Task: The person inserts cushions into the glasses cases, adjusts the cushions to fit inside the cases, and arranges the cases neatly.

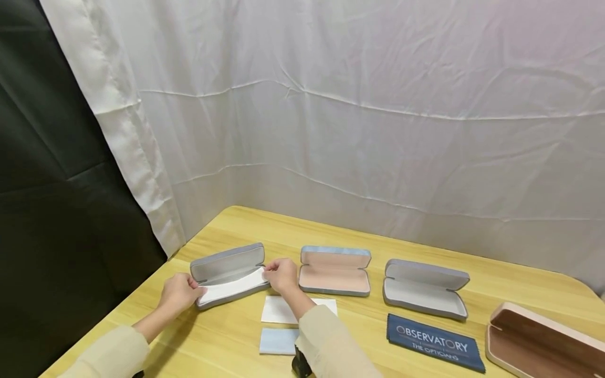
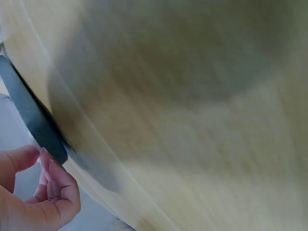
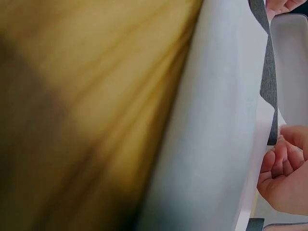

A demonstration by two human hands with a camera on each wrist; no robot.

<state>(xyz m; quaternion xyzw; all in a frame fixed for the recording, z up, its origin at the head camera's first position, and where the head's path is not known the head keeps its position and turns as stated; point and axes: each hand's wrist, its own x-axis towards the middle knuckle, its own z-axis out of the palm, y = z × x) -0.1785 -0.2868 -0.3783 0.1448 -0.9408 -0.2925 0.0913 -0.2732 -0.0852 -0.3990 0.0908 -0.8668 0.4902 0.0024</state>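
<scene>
At the left of the table, a grey glasses case [image 1: 227, 264] stands with its lid raised. A folded white cloth [image 1: 232, 286] lies across its lower half, bowed a little along its length. My left hand [image 1: 178, 292] pinches the cloth's left end between thumb and fingers. At the other end, the right hand [image 1: 282, 275] pinches it near the case's right edge. The left wrist view shows thumb and fingertips meeting at the dark side of the case [image 2: 31, 110]. In the right wrist view, curled fingers [image 3: 284, 156] sit at the case's corner.
To the right stand an open blue case with pink lining [image 1: 334, 278], another open grey case [image 1: 423, 295] and an open brown-lined case [image 1: 543, 346]. Nearer lie a white cloth [image 1: 276, 311], a light blue cloth [image 1: 278, 341] and a navy printed cloth [image 1: 435, 342]. A white curtain [image 1: 354, 131] hangs behind.
</scene>
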